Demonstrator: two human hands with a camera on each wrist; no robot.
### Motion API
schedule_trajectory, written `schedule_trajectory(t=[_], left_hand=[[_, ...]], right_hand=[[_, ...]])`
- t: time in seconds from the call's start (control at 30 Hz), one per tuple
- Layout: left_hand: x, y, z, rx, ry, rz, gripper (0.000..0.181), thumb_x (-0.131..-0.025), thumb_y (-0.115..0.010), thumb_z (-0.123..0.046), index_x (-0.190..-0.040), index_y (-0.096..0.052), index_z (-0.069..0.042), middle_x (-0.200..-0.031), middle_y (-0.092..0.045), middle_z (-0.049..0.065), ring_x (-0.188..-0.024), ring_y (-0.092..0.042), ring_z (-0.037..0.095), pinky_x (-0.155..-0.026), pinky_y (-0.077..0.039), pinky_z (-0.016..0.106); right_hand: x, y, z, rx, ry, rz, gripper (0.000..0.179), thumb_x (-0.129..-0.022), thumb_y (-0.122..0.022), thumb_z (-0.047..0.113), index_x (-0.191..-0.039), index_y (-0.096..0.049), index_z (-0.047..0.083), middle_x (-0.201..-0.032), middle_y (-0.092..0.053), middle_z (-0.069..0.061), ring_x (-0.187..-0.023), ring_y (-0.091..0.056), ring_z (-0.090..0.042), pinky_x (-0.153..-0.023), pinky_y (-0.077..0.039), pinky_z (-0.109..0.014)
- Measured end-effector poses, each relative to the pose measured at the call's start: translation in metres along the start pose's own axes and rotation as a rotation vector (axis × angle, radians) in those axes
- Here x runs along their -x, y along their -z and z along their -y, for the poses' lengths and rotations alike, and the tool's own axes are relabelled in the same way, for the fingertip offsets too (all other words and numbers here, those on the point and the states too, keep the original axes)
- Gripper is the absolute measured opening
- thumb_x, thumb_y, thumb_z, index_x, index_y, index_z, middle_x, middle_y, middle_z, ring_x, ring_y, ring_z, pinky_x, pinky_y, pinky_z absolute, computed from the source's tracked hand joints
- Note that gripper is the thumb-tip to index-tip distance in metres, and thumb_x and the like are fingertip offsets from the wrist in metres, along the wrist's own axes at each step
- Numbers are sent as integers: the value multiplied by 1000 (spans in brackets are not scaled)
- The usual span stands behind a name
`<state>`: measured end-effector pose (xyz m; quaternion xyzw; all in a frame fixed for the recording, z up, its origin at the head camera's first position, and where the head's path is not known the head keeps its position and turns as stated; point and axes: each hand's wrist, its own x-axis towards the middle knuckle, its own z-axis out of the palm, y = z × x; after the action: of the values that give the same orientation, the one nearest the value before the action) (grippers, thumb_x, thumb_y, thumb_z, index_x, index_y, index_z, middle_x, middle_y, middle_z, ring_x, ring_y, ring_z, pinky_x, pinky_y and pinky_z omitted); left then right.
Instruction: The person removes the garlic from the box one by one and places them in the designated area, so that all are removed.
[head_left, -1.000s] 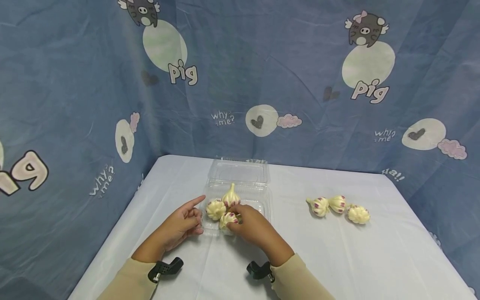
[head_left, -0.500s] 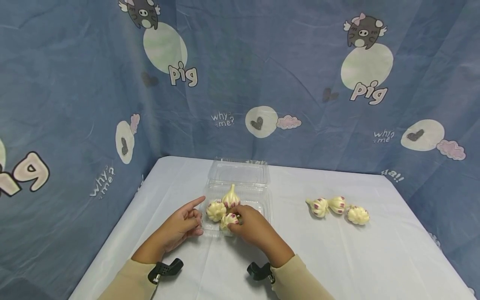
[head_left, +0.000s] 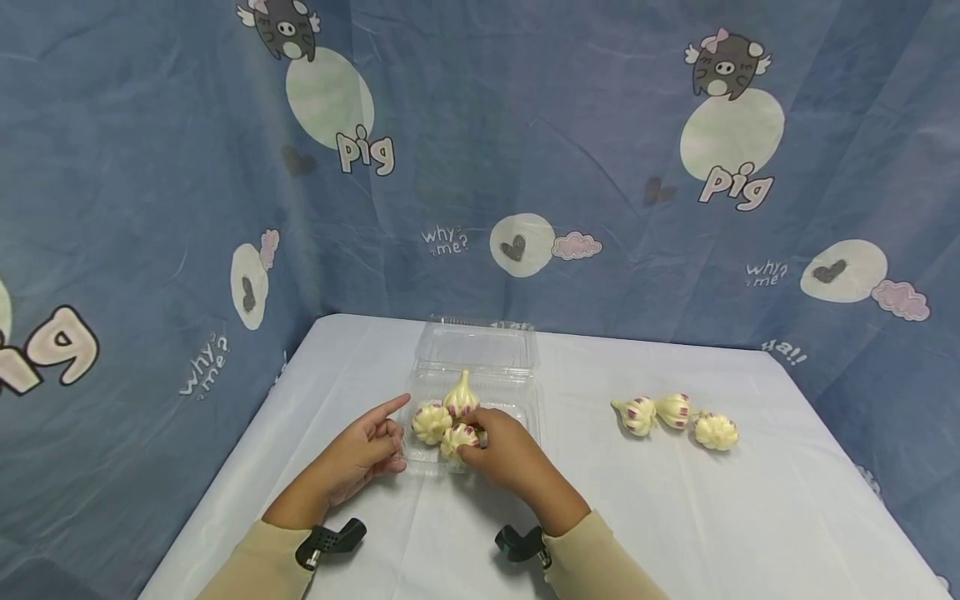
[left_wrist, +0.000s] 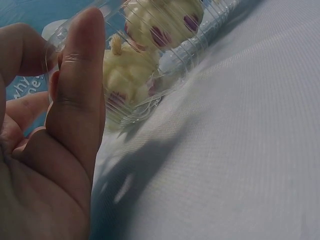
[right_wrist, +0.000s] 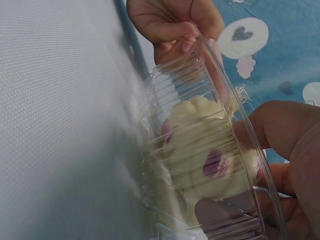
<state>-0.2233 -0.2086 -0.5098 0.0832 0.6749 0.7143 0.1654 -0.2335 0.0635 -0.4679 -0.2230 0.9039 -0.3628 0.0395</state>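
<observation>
A: Which container lies at your fingertips, and what does it contain?

B: A clear container (head_left: 534, 417), its lid (head_left: 476, 348) folded open beyond your fingers. It contains three garlic bulbs: the near bulb (head_left: 457, 439), the left bulb (head_left: 431, 422) and the far bulb (head_left: 462, 398).

A: How are the fingers of your right hand (head_left: 508, 450) disposed?

B: They reach inside the container and grasp the near bulb, thumb on the side closest to you. In the right wrist view, its purple patches show through the ribbed wall. The left bulb lies between these fingertips and those of your left hand (head_left: 367, 454); the far bulb lies just beyond them.

A: And your left fingers?

B: The index extends straight along the container's left edge; the thumb and curled fingers pinch its rim.

A: What lies outside the container?

B: Well to the right of your right fingers, the first bulb (head_left: 637, 415), middle bulb (head_left: 673, 410) and last bulb (head_left: 716, 431) form a close row on the white table (head_left: 600, 517).
</observation>
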Motion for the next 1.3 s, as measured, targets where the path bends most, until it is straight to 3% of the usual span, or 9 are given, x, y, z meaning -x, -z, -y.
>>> schedule_trajectory(t=[0.3, 0.9, 1.07, 1.3], left_hand=[[-1, 0, 3, 5, 4, -6, 76, -102, -56, 3, -167, -22, -14, -98, -49, 2, -80, -56, 10, -75, -64, 28], [-1, -1, 0, 2, 4, -11, 77, -100, -55, 5, -167, -22, -13, -99, -49, 2, -80, -55, 10, -75, -64, 27], [0, -1, 0, 6, 2, -7, 79, -98, -55, 7, -167, -22, -13, -99, -49, 2, -80, -56, 10, -74, -64, 27], [-1, -1, 0, 15, -2, -2, 79, -98, -53, 7, -167, -20, -11, -99, -49, 3, -80, -57, 11, -73, -64, 27]], right_hand=[[1, 1, -1, -17, 6, -21, 39, -90, -75, 19, -127, -71, 8, -129, -69, -10, -119, -63, -25, -102, -54, -47], [4, 6, 1, -156, -34, -74, 40, -93, -75, 16, -131, -66, 8, -133, -63, -10, -120, -65, -26, -87, -62, -26], [5, 8, 1, -206, -36, -127, 42, -94, -74, 17, -135, -64, 8, -139, -61, -11, -130, -60, -26, -93, -61, -27], [7, 11, 4, -265, -17, -198, 41, -93, -75, 14, -132, -65, 6, -135, -61, -13, -130, -59, -31, -93, -62, -29]])
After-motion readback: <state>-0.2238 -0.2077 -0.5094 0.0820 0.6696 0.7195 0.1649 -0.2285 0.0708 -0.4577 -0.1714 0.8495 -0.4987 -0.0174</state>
